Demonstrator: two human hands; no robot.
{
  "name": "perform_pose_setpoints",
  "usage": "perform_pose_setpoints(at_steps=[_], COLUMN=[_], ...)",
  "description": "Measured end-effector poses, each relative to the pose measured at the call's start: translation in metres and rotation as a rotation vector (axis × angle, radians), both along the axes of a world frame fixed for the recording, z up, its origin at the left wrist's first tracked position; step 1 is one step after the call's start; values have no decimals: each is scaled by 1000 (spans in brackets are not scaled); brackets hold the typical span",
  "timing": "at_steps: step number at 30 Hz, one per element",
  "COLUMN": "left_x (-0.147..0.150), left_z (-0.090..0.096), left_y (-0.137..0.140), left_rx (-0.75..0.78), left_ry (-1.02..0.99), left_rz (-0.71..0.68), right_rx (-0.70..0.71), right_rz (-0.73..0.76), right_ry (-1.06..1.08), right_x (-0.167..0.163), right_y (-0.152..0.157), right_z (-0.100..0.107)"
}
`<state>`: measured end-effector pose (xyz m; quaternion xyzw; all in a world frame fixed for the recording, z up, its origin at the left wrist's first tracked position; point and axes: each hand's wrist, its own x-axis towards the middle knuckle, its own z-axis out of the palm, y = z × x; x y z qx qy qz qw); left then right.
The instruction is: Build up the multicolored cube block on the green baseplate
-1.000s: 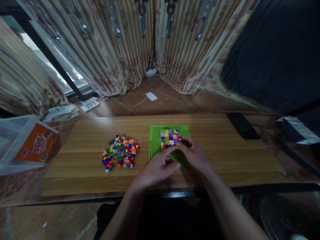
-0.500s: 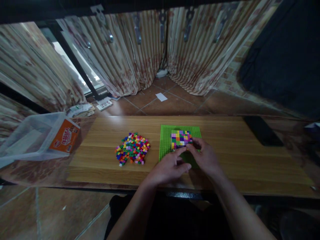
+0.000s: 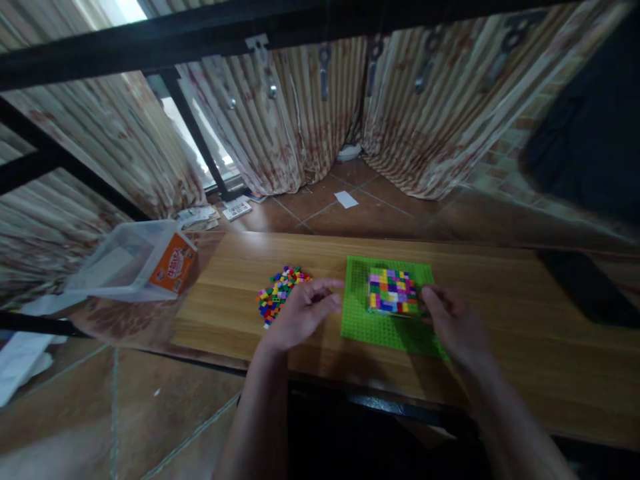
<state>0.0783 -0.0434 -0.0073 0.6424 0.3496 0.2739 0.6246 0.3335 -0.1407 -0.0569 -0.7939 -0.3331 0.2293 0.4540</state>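
A block of many-coloured toy bricks stands on a green studded baseplate in the head view. My right hand is at the block's right side, thumb and fingers drawn together. Whether it touches the block or pinches a small brick, I cannot make out. My left hand hovers left of the baseplate, index finger and thumb stretched out and apart, with nothing seen between them. Behind it, partly covered, lies a pile of loose small bricks in mixed colours.
The wooden tabletop carries all this. At its left stands a clear plastic box with an orange label. A dark flat slab lies at the right. Beyond the table are a black rail and striped curtains.
My left hand has come away from the block, leftward toward the loose pile. The right hand has shifted to the block's right side. The view has turned, so everything sits further right.
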Motion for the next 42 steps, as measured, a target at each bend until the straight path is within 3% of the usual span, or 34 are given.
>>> perform_pose_setpoints(at_steps=[3,5,7,9,13,19,35,38,42], left_x=[-34,-57,-75,-87,-92,-89,-72,-78,-78], left_z=[-4,-8,-11,-13,-15,-18,-16,-15,-12], left_y=[16,26,32,36,39,41,40,40,35], left_rx=[120,244,302,314,295,293,318,321,277], left_ry=[182,464,697,846,998,1043,1191,1090,663], left_rz=[266,484,604,629,542,515,547,586,582], right_rx=[2,-7,-6,33,103,102,120,141,292], right_rz=[39,80,143,220,310,321,294,259,104], right_ry=[-164,-211,-255,-337,-482,-533,-537,-509,-446], right_x=[3,1,-3,-8,-13,-13,-12,-14,-23], right_y=[-1,-1,1,4,11,13,11,11,11], right_z=[-3,-2,-1,0,-5,-13,-6,-3,9])
